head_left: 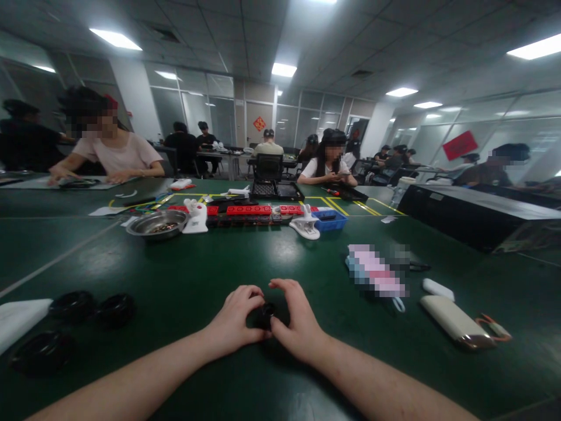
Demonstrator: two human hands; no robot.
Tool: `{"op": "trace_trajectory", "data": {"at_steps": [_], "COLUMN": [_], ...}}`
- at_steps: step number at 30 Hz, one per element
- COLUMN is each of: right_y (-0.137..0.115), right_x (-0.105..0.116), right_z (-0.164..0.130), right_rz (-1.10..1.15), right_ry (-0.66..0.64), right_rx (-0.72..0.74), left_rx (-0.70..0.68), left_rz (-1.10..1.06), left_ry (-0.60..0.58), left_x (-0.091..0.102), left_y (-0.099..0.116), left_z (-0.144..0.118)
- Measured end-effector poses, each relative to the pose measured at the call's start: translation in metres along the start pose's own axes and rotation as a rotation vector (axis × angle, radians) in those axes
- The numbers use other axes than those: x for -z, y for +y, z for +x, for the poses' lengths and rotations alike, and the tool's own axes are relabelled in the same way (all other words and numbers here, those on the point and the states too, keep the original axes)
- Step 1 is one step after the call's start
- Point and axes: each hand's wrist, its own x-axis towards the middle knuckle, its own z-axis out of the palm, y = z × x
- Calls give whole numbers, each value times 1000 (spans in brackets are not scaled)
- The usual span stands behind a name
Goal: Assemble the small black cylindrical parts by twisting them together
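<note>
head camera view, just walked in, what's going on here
A person has both bare hands at a small black part over the green table. The left hand is on one side, the right hand on the other, its thumb close against the part; whether either grips it is unclear. Three black rounded pieces lie to the left. Farther back are a metal bowl and a blue tray.

The left hand (pixel 239 318) curls its fingers and thumb inward. Facing it, the right hand (pixel 301 318) (forefinger extended) arches wider, both forearms (pixel 131 374) bare.
</note>
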Motion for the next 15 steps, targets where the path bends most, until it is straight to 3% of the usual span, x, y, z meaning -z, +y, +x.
{"op": "trace_trajectory", "data": {"at_steps": [3,6,11,15], "right_y": [4,5,-2,-5], "right_x": [-3,-8,-8,-5], "right_z": [1,0,-3,-4], "right_rz": [-45,-50,14,-12], "right_ry": [94,55,-60,-2], "right_rx": [-67,-105,4,17], "left_rx": [-8,-22,-31,-37], "left_rz": [4,16,26,31], "left_ry": [10,40,41,54], "left_x": [-1,0,-1,-3], "left_y": [0,1,0,-1], "left_z": [-1,-3,-2,-2]}}
